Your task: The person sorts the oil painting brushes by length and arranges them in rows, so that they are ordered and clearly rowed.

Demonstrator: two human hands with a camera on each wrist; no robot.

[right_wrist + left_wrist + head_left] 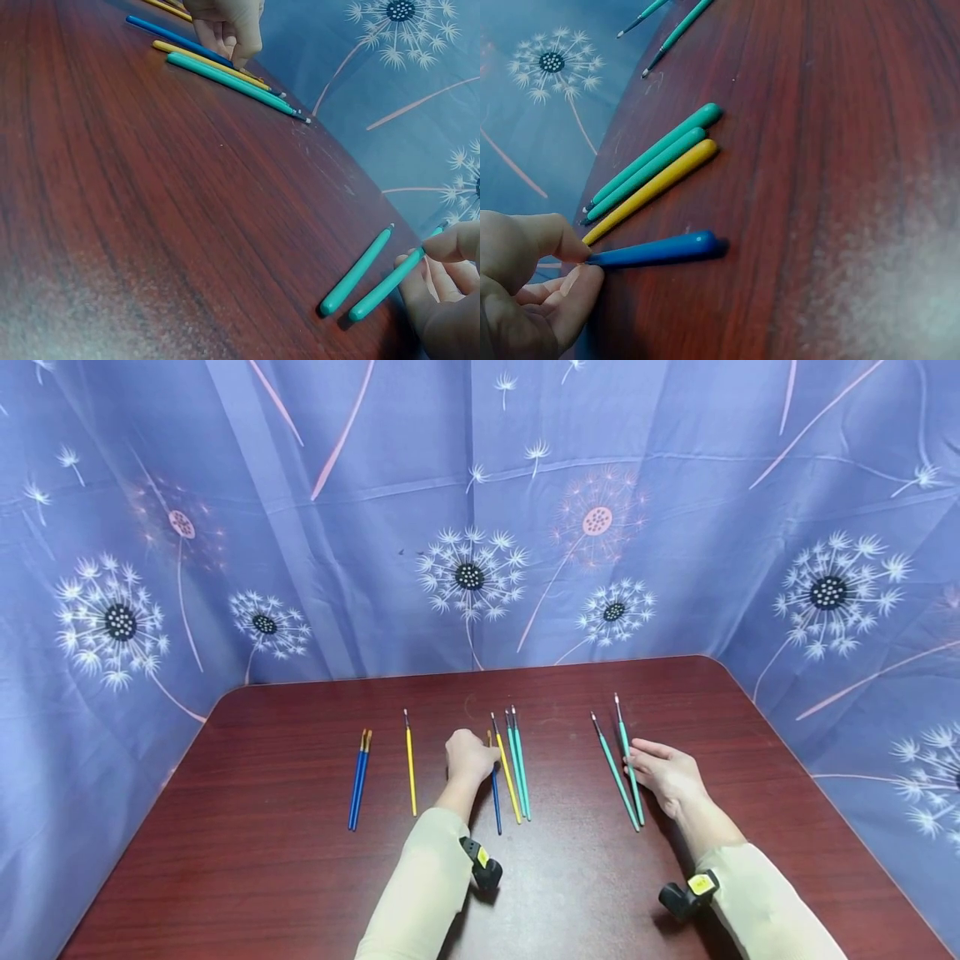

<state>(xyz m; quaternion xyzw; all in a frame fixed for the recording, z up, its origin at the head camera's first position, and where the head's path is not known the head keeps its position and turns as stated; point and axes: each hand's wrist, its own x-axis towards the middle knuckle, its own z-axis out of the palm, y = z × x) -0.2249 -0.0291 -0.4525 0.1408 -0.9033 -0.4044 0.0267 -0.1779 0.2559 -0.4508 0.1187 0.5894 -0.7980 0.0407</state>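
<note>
My left hand (470,757) pinches a blue paintbrush (656,251) between thumb and finger near its bristle end. Beside that brush lie a yellow paintbrush (507,777) and two teal paintbrushes (519,768), close together. Over on the right, my right hand (667,777) pinches a teal paintbrush (390,285) by its upper part, as the right wrist view shows. Another teal paintbrush (616,778) lies just left of it, untouched. The bristles of the blue brush are partly hidden behind the left hand in the head view.
Two blue paintbrushes (360,785) lie side by side at the left, with a lone yellow paintbrush (410,768) to their right. The dark red wooden table (247,827) ends at a blue dandelion-print curtain (360,593) along the back and sides.
</note>
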